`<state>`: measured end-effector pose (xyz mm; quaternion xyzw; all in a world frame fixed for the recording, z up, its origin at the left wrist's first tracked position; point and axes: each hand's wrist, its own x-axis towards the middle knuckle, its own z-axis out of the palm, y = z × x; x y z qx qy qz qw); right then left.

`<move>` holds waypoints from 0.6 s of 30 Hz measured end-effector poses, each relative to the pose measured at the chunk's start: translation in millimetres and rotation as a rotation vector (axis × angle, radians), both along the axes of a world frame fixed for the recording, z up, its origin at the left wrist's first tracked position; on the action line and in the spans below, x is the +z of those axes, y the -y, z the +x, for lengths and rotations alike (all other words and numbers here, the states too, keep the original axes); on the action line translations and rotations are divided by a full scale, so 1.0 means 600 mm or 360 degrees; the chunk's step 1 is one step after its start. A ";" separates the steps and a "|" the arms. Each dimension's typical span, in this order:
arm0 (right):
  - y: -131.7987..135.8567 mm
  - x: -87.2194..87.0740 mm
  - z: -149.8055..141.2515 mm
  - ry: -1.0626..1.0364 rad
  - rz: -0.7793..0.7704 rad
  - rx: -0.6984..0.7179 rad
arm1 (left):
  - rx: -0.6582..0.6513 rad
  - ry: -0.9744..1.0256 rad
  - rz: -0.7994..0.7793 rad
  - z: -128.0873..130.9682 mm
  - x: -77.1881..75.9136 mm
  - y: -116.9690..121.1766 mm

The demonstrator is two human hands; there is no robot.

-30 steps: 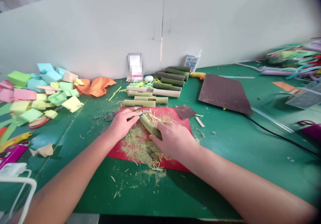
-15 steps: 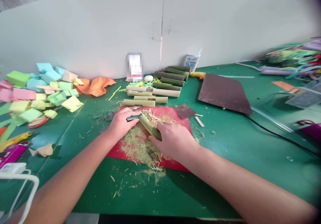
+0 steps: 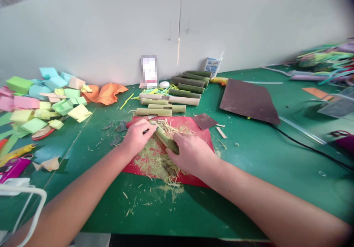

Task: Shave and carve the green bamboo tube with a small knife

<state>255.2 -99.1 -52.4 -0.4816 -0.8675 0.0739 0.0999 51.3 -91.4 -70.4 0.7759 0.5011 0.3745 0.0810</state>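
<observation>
My right hand point(image 3: 193, 153) is wrapped round the near end of a green bamboo tube point(image 3: 163, 137), which lies slanting over a red mat point(image 3: 197, 180). At the tube's far end, my left hand point(image 3: 139, 134) pinches a small dark piece of sandpaper point(image 3: 146, 131), mostly hidden by the fingers, against the bamboo. Pale shavings and dust point(image 3: 151, 160) cover much of the mat under and around both hands. A brown sandpaper scrap point(image 3: 204, 121) rests on the mat's far right corner.
Behind the mat lie pale bamboo tubes point(image 3: 153, 112) and darker ones point(image 3: 188, 81). A large brown sheet point(image 3: 249, 101) is at right, with a black cable point(image 3: 304, 140). Folded paper pieces point(image 3: 34, 125) and orange cloth-like paper point(image 3: 112, 93) are at left. A white wall point(image 3: 110, 29) stands behind.
My left fingers have closed further over the sandpaper, so less of it shows, and have shifted slightly along the bamboo. The right hand still grips the tube.
</observation>
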 end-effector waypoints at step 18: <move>-0.001 -0.004 -0.003 -0.0011 0.0016 0.0016 | -0.0221 -0.0249 0.0050 0.002 -0.002 0.002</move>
